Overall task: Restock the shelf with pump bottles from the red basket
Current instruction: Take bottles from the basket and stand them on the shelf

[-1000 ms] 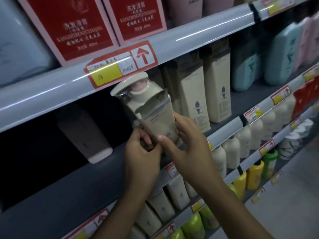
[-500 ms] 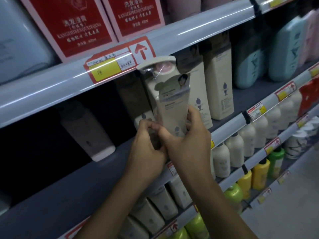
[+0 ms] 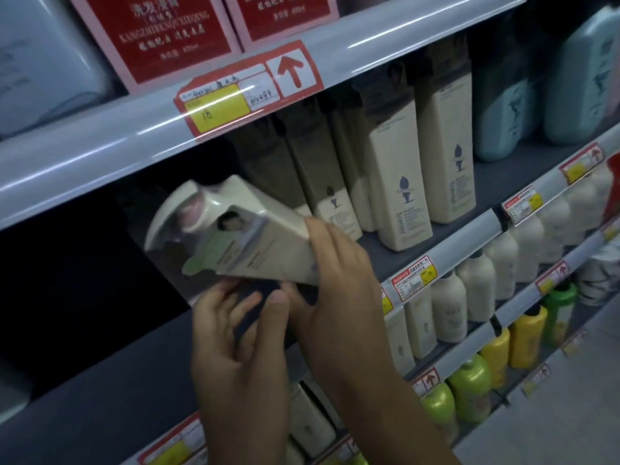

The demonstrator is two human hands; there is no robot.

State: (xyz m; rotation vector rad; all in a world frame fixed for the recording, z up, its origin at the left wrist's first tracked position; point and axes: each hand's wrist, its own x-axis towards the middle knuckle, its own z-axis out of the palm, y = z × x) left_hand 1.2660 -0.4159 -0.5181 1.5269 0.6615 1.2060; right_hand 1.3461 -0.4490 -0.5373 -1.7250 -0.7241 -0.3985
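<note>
Head view: a pump bottle [image 3: 248, 239], tilted, hangs above the grey shelf [image 3: 134, 374], left of the standing cream bottles [image 3: 396, 182]. Right hand [image 3: 339, 283] clasps its base; left hand [image 3: 235, 333] supports underneath, fingers loose. It is not yet placed; the basket is unseen.

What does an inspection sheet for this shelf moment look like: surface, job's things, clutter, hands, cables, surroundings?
Surface: grey shelf, dark open gap at its left part.
Job's things: cream pump bottle, tilted steeply with its pump head to the left, above the shelf gap; red basket not in view.
Clutter: nothing seen.
Hands: right hand grips the bottle's lower end; left hand under it, fingers loosely curled, contact unclear.
Cables: nothing seen.
Surroundings: tall cream bottles upright at the right, teal bottles beyond, red boxes above, green bottles below.
</note>
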